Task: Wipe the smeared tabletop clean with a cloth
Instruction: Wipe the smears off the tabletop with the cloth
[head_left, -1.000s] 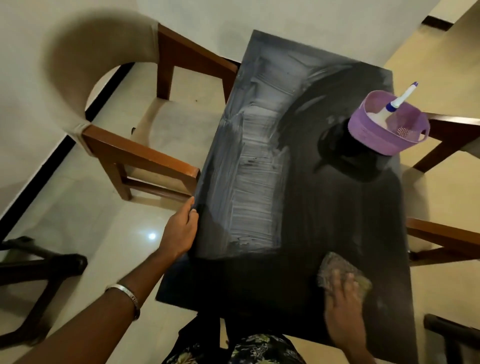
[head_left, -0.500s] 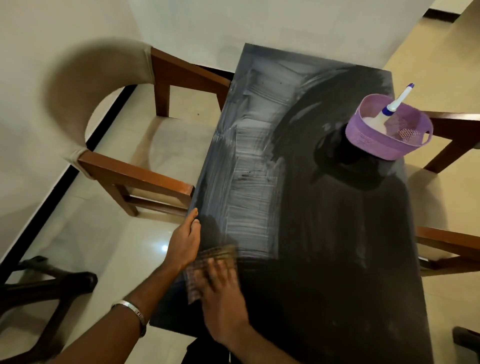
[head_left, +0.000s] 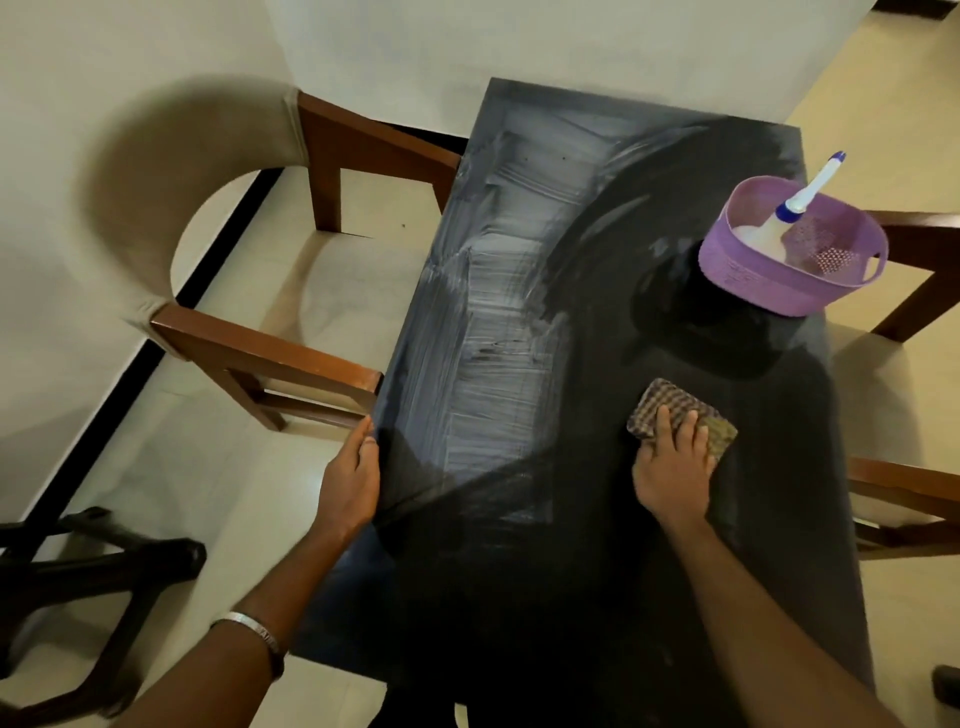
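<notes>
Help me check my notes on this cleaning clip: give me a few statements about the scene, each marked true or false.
1. The right hand presses a checked cloth flat on the table. True.
2. The left hand holds a spray bottle. False: it rests on the table's left edge.
3. The purple basket holds a bottle. True.
4. The white smears lie under the cloth. False: they cover the table's left half, away from the cloth.
5. The basket sits on a chair. False: it stands on the table's far right.
</notes>
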